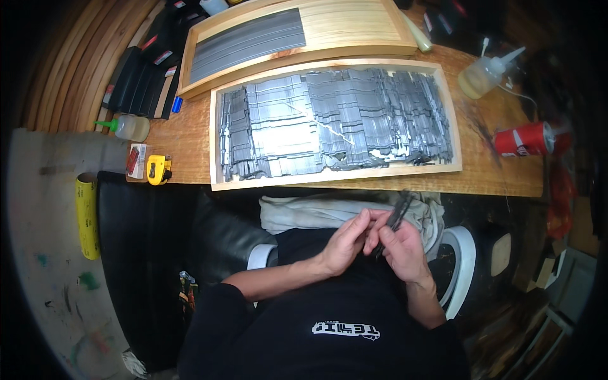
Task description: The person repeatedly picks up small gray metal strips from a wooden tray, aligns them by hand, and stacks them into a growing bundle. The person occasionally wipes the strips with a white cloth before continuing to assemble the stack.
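In front of my body, both hands are held close together below the table edge. My right hand [405, 248] grips a small bunch of thin dark strips [399, 214], whose upper end sticks up past the thumb and index finger. My left hand [347, 242] meets it from the side, its fingers pressed together and bent toward the right fingers; whatever lies in them is hidden. Beyond the hands, a shallow wooden tray [335, 178] stands on the table, filled with layered grey-black strips [354, 107]. A few pale slivers lie across them.
A second wooden tray [354, 31] with flat grey strips sits behind. A glue bottle [131, 128], a small box [135, 161] and a yellow tape measure [159, 170] stand at left. At right are a squeeze bottle [484, 76] and a red can [524, 139]. A cloth [304, 214] covers my lap.
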Tool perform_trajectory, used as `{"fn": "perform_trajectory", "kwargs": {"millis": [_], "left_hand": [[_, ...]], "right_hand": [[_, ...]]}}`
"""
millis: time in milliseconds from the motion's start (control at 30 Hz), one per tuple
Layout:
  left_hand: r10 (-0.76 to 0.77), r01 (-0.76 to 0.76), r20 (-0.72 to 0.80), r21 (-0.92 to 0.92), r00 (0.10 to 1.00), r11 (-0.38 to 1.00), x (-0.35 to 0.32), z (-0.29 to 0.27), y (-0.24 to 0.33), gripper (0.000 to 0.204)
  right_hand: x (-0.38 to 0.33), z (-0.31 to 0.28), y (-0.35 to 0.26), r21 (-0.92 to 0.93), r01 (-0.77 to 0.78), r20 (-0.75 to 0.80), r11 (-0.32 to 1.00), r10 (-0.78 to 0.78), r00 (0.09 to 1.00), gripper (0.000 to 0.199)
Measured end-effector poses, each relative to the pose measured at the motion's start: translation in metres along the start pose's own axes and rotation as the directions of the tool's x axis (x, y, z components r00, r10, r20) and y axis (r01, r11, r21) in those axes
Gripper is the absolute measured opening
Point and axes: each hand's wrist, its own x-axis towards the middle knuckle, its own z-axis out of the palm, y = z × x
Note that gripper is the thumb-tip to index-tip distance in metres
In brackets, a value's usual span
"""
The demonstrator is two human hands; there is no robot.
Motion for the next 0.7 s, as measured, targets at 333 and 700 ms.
{"fn": "perform_trajectory", "kwargs": {"millis": [333,700], "left_hand": [[0.05,-0.053,0.046,0.065,0.998,0.996,-0.027,-0.012,0.044,0.036],[0.15,-0.226,-0.244,-0.325,0.958,0.918,-0.041,-0.023,0.057,0.031]], "right_hand": [[0.029,0.015,-0.009,-0.293,-0.325,0.257,0.899,0.401,0.879,0.024],[0.014,0.024,-0.022,-0.518,-0.048,-0.051,0.854,0.025,0.998,0.022]]}}
